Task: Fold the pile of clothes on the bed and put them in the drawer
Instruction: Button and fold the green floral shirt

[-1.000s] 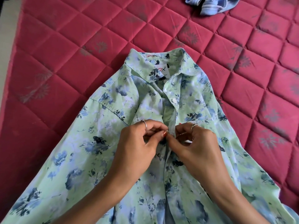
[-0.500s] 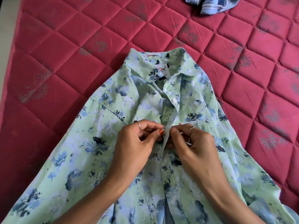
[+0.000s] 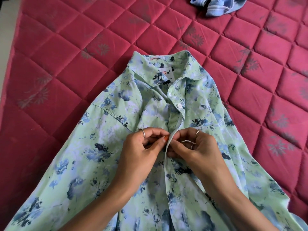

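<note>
Fingers (image 3: 160,140) of both hands pinch the front placket of a pale green floral shirt (image 3: 103,157) spread collar-far on a red quilted mattress (image 3: 70,47). The left hand (image 3: 141,152) grips the left edge, thumb and forefinger closed on the cloth; the right hand (image 3: 195,147) grips the overlapping right edge, covering the spot where they meet. A white button (image 3: 179,106) sits fastened farther up. A crumpled light-blue garment (image 3: 218,5) lies well apart at the far right.
</note>
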The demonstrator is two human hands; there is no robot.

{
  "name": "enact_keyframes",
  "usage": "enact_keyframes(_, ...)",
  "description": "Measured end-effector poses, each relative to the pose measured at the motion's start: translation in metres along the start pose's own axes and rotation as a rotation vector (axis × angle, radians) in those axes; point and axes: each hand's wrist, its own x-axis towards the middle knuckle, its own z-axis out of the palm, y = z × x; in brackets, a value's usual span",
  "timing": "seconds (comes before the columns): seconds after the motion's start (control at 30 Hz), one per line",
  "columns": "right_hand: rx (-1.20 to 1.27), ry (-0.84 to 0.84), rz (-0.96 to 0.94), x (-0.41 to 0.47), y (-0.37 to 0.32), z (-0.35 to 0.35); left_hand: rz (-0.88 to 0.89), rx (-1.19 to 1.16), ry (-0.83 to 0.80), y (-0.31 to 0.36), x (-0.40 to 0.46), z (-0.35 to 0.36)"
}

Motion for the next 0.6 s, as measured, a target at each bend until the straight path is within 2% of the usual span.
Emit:
enact_keyframes(0.23, -0.008, -0.016, 0.007, 0.005, 0.004, -0.001, -0.013, -0.01, -0.008, 0.001, 0.001, 0.0)
enact_keyframes(0.37, -0.097, -0.027, -0.071, 0.003, 0.006, 0.002, -0.02, -0.106, -0.029, 0.004, -0.001, 0.002)
enact_keyframes(0.6, -0.246, -0.01, -0.188, 0.0, 0.007, 0.006, -0.056, -0.128, 0.058, -0.007, 0.006, 0.002)
